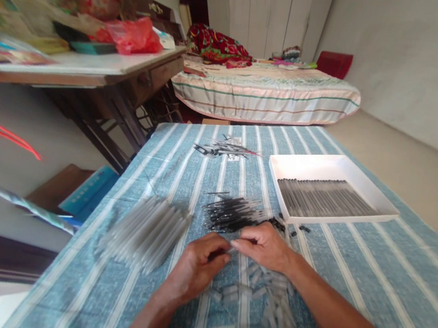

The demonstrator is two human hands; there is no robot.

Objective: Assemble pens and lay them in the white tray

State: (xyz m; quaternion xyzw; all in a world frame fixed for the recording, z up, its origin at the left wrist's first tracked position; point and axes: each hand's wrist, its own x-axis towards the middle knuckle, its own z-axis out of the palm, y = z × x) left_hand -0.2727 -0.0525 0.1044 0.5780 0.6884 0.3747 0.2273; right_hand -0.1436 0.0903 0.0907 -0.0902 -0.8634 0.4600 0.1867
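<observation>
My left hand (200, 265) and my right hand (266, 247) meet over the table, thumbs and fingers pinched together. A small pale piece seems to sit between the fingertips, too blurred and covered to name. Just beyond them lies a pile of thin black pen refills (231, 212). To the left is a bundle of translucent pen barrels (151, 231). Short clear tube pieces (273, 301) are scattered below my right hand. Small black plugs (304, 229) lie beside a white box lid (341, 216), which holds a row of grey, dark-ended pens (327, 197).
A striped blue cloth (95, 289) covers the table. Further back lies a loose heap of thin black pieces (225, 149). A cluttered side table (134, 67) with bags stands at left, a bed (266, 90) behind. A blue box (88, 195) is below on the left.
</observation>
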